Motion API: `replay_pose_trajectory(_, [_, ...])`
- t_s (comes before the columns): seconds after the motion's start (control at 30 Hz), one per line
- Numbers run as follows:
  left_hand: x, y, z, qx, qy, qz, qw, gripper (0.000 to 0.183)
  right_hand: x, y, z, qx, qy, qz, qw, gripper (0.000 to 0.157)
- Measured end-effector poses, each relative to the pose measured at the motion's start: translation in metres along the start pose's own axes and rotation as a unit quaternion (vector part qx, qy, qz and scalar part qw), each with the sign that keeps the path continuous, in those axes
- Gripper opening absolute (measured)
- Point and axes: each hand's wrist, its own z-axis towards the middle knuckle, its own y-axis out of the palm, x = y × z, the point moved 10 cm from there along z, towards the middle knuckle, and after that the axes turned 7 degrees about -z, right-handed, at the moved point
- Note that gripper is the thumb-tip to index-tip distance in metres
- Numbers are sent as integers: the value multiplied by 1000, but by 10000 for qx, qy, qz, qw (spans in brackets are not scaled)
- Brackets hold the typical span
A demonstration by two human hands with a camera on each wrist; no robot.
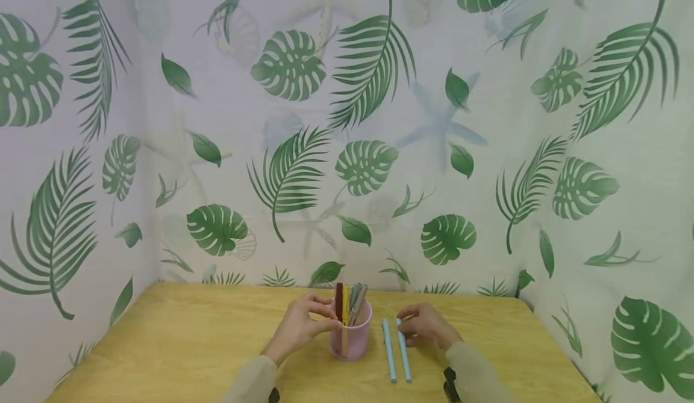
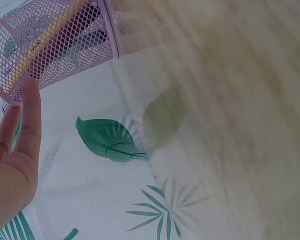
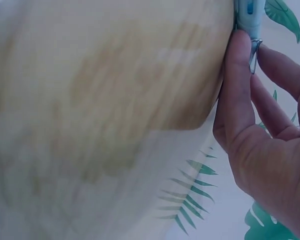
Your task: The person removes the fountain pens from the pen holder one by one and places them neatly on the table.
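A pink mesh pen cup (image 1: 356, 344) stands upright on the table. My left hand (image 1: 305, 323) grips its rim from the left, thumb at the front and fingers behind. Inside the cup lean a dark red pen (image 1: 338, 300), a yellow pen (image 1: 346, 304) and a few greyish ones (image 1: 359, 302). To the right of the cup, two light blue pens lie side by side, the left pen (image 1: 388, 352) untouched. My right hand (image 1: 428, 324) pinches the far end of the right pen (image 1: 403, 355); the right wrist view shows the fingers around this pen (image 3: 249, 19) near its metal clip.
The yellow wooden table (image 1: 179, 343) ends at the back against a leaf-printed curtain (image 1: 379, 240), which also closes off both sides. Dark straps sit at both wrists, below the light sleeves (image 1: 477, 373).
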Motion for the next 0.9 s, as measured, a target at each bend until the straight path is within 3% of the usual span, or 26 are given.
replay_pose_trajectory(0.23, [-2,2,-1,-36,-63,-113,9999,14,-7,1,-4,-144,-102,-294,9994,35])
replay_pose_trajectory(0.43, [-2,2,-1,-29,-40,-58,10000,15,-3,-1,-6,118,75,-461,9988,28])
replay_pose_trajectory(0.9, [-1,2,-2,-66,-88,-23,9999,15,1,-3,-10,292,284,-323,9986,29])
